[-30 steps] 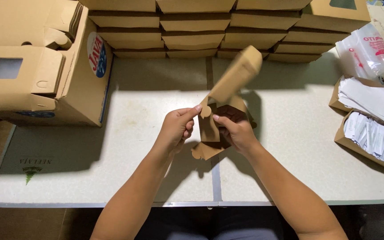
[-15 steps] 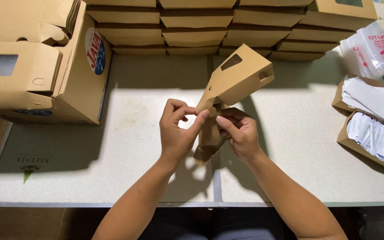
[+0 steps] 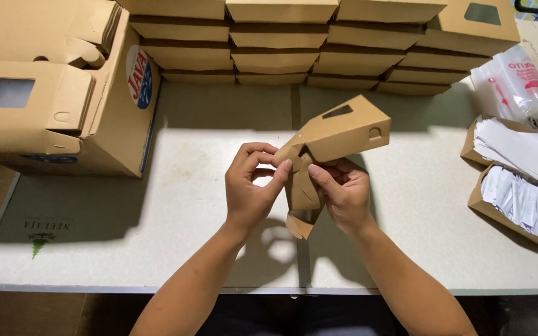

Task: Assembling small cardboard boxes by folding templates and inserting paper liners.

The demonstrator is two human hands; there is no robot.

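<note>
From the head camera, I see both hands raised above the white table (image 3: 157,205), working one small brown cardboard box (image 3: 334,140) that is only partly folded. My left hand (image 3: 253,186) pinches a flap at the box's near-left corner, thumb and forefinger closed together on the card. My right hand (image 3: 344,193) is clamped on the lower part of the same box, fingers curled around the unfolded flaps that hang down toward me.

The box's long axis runs on a slant: its closed, formed end points up and away to the right, toward the stacks of folded boxes (image 3: 281,46), while its open, flapped end points down toward the near table edge. A small dark window cut-out shows on its upper face, and a little tab slot on its right end.

Taking the held box as the landmark: behind it, along the far side of the table, stand the stacks of folded boxes in rows. Well to its left sits a large open carton (image 3: 101,124) with more flat brown boxes lying on top of it. To its right lie two shallow cardboard trays of white paper slips (image 3: 518,168), and beyond those a clear plastic bottle (image 3: 518,81) rests on its side.
</note>
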